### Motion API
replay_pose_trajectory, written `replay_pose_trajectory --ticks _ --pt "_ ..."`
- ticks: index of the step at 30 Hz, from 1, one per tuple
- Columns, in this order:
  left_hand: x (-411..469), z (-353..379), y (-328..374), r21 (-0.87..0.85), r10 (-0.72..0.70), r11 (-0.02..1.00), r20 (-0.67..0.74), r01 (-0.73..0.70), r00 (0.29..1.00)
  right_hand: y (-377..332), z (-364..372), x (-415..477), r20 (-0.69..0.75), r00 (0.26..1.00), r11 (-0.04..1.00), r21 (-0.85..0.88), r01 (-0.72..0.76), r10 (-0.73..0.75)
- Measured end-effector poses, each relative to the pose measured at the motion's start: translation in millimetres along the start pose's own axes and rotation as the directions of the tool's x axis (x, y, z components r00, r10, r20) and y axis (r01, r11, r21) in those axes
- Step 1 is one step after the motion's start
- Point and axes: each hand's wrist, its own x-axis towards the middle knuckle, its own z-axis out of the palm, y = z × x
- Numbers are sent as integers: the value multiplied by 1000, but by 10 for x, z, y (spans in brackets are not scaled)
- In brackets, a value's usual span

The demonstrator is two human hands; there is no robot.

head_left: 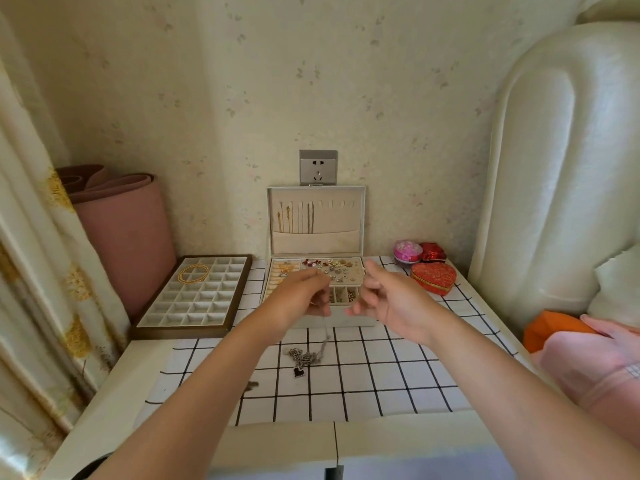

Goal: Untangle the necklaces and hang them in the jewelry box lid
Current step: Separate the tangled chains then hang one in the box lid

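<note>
A tangled heap of silver necklaces (pixel 306 356) with a dark heart pendant (pixel 299 372) lies on the checked cloth. One thin chain (pixel 325 336) rises from the heap to my left hand (pixel 301 296), which pinches it in front of the jewelry box. My right hand (pixel 384 296) hovers beside it with curled fingers, pinching the same fine chain as far as I can tell. The open jewelry box (pixel 317 317) stands behind, its upright lid (pixel 346 216) holding several hung chains (pixel 294 216) on its left hooks.
A compartment tray (pixel 166 313) with gold bangles (pixel 193 273) sits at the left, beside a rolled pink mat (pixel 128 233). A red heart box (pixel 434 277), a pink tin (pixel 408 251) and a red packet (pixel 433 251) sit at the right. A small charm (pixel 251 385) lies on the cloth.
</note>
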Motion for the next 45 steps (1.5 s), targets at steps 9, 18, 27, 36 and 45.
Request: replay_pose_trajectory --ticks 9,18,27,36,45 --pt "-13 -144 154 373 -33 927 -18 38 999 -69 -369 -37 -230 961 709 -704 -54 -155" --pt "65 -323 186 94 -81 992 -86 89 993 -38 -573 -77 -408 848 347 -892 -291 -339" --pt "88 -357 225 -419 28 907 -14 -31 1000 -98 -731 -73 -460 750 223 -888 -403 -475" --pt "139 -246 358 -328 35 944 -1 -33 999 -215 -934 -168 -547 738 279 -837 -471 -395" --pt "232 398 391 -446 96 893 78 -51 992 -351 -753 -302 -154 921 393 -919 0 -358"
